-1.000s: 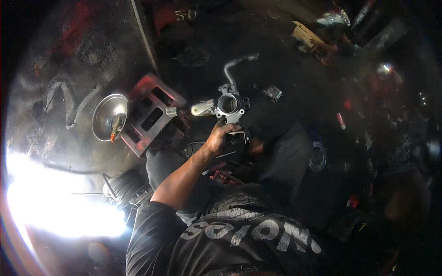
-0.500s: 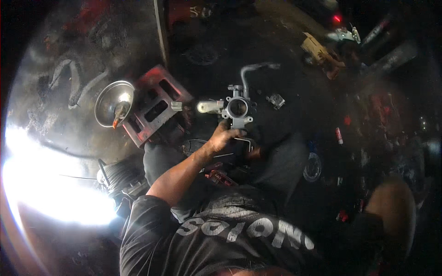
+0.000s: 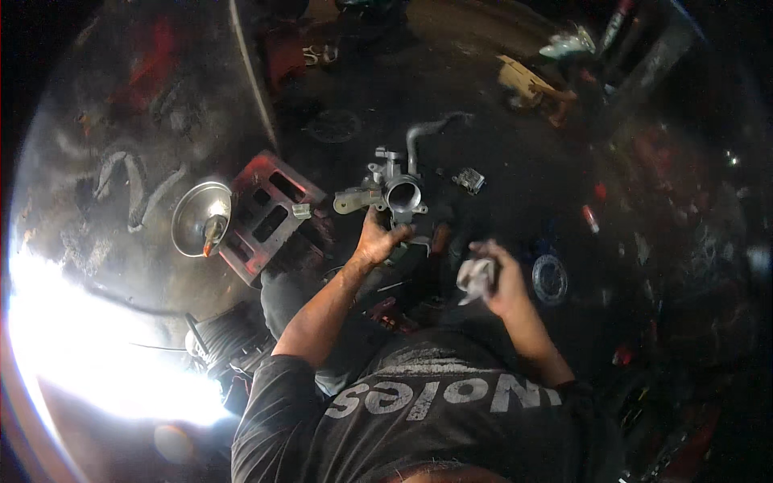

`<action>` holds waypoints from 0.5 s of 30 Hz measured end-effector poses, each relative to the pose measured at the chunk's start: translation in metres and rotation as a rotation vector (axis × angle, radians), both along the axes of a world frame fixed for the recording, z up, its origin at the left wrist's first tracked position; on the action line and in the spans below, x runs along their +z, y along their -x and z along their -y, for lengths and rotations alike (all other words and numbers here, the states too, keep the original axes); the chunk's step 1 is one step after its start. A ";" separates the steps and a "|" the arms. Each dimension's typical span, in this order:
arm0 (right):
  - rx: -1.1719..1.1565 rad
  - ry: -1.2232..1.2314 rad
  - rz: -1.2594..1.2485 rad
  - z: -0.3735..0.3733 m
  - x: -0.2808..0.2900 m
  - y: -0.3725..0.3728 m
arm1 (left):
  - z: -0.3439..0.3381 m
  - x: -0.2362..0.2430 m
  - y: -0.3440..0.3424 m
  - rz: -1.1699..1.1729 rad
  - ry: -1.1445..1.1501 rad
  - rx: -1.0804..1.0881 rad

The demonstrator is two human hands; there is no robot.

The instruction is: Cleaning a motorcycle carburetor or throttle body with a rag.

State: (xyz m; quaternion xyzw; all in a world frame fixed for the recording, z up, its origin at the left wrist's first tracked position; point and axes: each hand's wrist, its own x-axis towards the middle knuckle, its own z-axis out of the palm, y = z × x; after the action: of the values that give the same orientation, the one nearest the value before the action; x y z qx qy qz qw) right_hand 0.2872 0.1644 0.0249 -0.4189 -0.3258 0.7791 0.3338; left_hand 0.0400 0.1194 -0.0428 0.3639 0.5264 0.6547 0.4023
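Note:
A grey metal throttle body (image 3: pixel 396 171) with a round bore, a flat side arm and a bent pipe (image 3: pixel 414 145) is held up by my left hand (image 3: pixel 378 240). My fingers grip its lower edge, partly hidden behind it. To the right, my right hand (image 3: pixel 504 283) is closed on a crumpled whitish rag (image 3: pixel 476 278), slightly smeared by motion and apart from the throttle body. A thin bent metal rod (image 3: pixel 423 243) shows just below the left hand.
A red slotted stand (image 3: pixel 259 211) with a small metal block (image 3: pixel 301 211) lies left, beside a round metal dish-shaped lamp (image 3: pixel 182 211). Beyond the pipe's right side lies a small metal part (image 3: pixel 469 179). A clear ring-shaped object (image 3: pixel 550 278) sits right; cardboard (image 3: pixel 519 76) lies far right.
My right hand has come into view at the right with the rag. The throttle body, still in my left hand, has tilted and shifted slightly left in view. The whole view has shifted.

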 end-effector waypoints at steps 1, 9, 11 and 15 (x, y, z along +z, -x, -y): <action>-0.019 0.093 -0.019 0.000 -0.021 -0.001 | 0.001 -0.009 0.004 -0.006 0.009 -0.010; -0.101 -0.836 0.184 -0.040 -0.014 0.061 | -0.007 -0.013 0.000 -0.019 -0.044 0.055; -0.134 -0.865 -0.020 -0.034 0.002 0.097 | -0.013 -0.034 0.002 -0.077 -0.055 0.075; -0.100 -1.767 0.423 -0.036 -0.019 0.124 | -0.018 -0.045 -0.003 -0.489 -0.095 0.216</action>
State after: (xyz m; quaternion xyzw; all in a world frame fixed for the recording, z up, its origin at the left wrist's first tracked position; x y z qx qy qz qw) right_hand 0.1633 0.2000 0.0058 -0.1584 -0.8402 0.1374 0.5001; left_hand 0.0429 0.1377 -0.0876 0.4715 0.6125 0.6103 0.1737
